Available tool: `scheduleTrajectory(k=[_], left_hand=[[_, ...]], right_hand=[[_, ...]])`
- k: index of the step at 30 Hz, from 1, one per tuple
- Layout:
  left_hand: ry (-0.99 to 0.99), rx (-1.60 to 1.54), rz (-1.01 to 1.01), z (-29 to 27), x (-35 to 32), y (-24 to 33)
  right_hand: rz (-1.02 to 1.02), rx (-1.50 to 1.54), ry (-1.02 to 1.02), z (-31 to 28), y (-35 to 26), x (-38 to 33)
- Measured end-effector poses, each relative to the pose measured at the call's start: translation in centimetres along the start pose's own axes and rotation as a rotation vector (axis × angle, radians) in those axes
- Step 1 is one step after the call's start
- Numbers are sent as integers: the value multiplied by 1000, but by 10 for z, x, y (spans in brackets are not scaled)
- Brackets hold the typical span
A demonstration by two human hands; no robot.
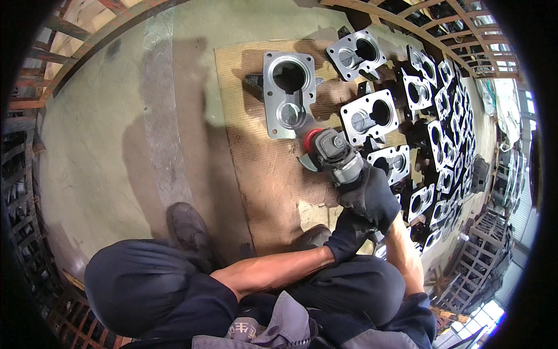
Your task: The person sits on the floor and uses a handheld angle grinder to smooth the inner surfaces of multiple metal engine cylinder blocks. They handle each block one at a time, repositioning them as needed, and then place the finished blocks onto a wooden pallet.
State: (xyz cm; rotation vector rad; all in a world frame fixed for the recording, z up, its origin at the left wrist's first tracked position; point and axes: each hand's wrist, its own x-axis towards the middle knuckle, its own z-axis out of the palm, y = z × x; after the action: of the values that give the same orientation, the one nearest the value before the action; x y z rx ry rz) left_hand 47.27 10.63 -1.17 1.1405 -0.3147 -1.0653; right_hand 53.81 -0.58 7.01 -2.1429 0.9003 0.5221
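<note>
Both my hands wear dark gloves and are closed around an angle grinder [337, 157]. My right hand [370, 195] wraps its body just behind the grey gear head. My left hand [349, 234] grips lower down, toward the rear of the tool, partly covered by the right. The red-edged disc [313, 139] is at the lower right corner of a metal casting [276, 96]; blur there hides whether they touch. This casting lies face up, with a large and a smaller round bore and bolt holes at its edges.
Cardboard [256, 168] lies under the castings. Similar castings [372, 116] stand close together to the right, in rows running back. Metal lattice crates [482, 244] border the area on several sides. My dark shoe [189, 227] rests on the floor at left.
</note>
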Motion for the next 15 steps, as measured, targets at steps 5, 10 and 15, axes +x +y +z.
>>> scheduleTrajectory(k=[5,10,15], left_hand=[[6,296,188,-22,7,-6],[4,308,45,-29,15,1],[55,406,286,-29,49,2]], right_hand=[[-53,108,-16,10,-5,16],[-133,-80,-53,12,-14,29],[-160,-68,4,-10,-20,51]])
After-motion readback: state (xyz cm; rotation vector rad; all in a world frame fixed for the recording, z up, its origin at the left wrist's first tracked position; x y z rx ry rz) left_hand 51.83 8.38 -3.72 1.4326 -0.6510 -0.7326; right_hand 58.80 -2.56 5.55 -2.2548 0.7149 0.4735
